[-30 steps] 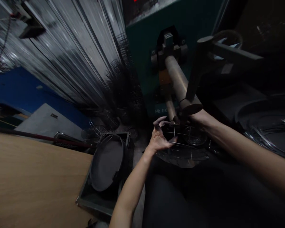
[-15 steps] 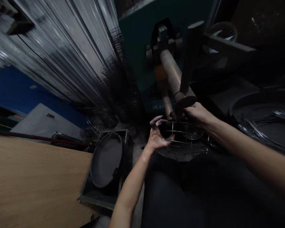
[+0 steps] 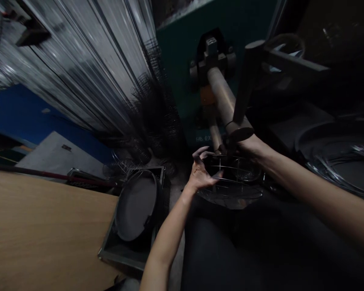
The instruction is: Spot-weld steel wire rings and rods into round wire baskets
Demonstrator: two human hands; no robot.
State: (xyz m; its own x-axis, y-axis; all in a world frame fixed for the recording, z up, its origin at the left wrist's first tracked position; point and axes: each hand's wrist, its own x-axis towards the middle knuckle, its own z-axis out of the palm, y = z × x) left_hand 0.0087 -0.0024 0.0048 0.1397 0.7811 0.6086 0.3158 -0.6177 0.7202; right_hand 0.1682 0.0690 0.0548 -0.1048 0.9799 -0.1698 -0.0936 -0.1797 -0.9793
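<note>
A round frame of thin metal wire sits under the end of a machine's thick metal arm. My left hand grips its left side, thumb below and fingers curled over the upper part. On the other side, my right hand reaches in behind the arm's round end. That end hides its fingers, so what they hold does not show. A thinner lower rod of the machine ends close to the wire frame.
A round dark pan rests in a metal crate beside a wooden board. Stacks of wire rings stand behind, near the green machine body. Coiled wire lies at right.
My right hand has gone further behind the arm's end, and its fingers are now hidden. The wire frame has shifted slightly; my left hand keeps its grip. The camera view has moved a little.
</note>
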